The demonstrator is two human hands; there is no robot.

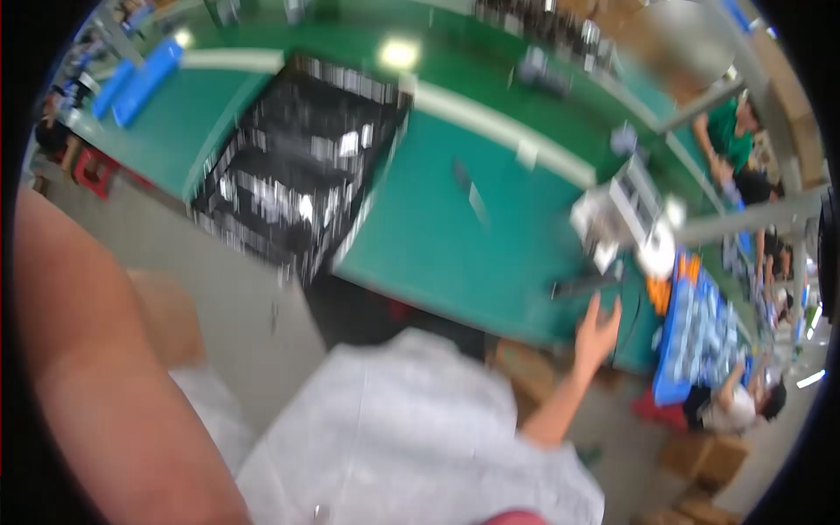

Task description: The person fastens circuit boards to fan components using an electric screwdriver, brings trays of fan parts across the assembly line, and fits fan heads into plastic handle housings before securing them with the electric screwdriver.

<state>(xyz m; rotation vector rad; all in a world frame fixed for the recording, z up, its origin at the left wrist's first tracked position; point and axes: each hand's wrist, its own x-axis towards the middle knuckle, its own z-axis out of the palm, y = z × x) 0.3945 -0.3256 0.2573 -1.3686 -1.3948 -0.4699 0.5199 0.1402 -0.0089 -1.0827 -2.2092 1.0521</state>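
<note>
My right hand [598, 334] reaches over the near edge of the green table, its fingers spread and holding nothing I can see. Just beyond its fingertips lies a dark elongated tool [579, 285], too blurred to name, with a thin black cord beside it. My left arm [105, 367] fills the left side of the view; its hand is out of frame. A large black tray [297, 153] with blurred dark and shiny parts lies on the table. To its right is a small, thin dark-and-light object [471, 188].
A white-grey device [621, 210] stands on the table's right side. Beyond it sit orange pieces and a blue tray [674, 367] of light-blue parts. Blue bins [147, 80] are at far left. Other people work at the right and far left. Cardboard boxes [704, 455] stand at lower right.
</note>
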